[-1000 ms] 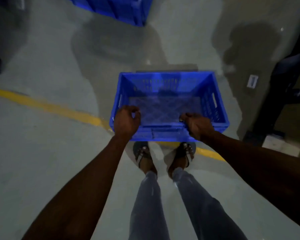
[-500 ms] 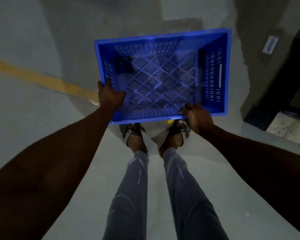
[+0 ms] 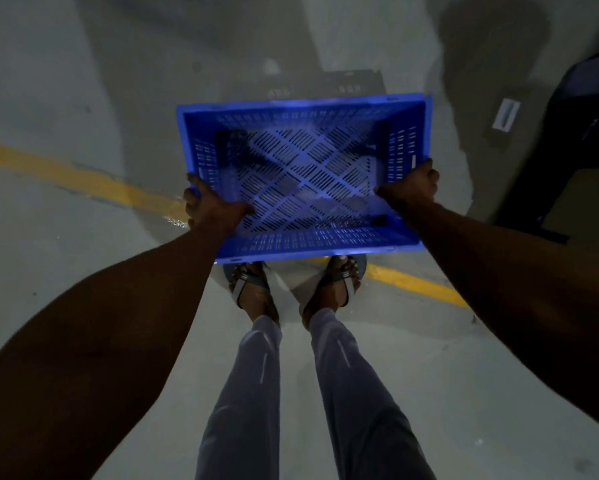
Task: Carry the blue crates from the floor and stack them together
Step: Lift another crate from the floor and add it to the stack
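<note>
A person stands in sandals on a grey floor (image 3: 83, 271), left hand (image 3: 215, 211) and right hand (image 3: 412, 185) gripping an empty blue crate's (image 3: 301, 171) side rims, held off the floor. Carrying appears under way; next, finding the stack, out of view.

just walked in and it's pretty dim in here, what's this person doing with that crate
A person is carrying an empty blue crate in front of them, held up over their sandalled feet. The left hand grips the crate's left side and the right hand grips its right side. They stand on a grey concrete floor, right at a yellow line painted across it. No other crates or stack show in the view, so the crate is lifted but not yet stacked.
</note>
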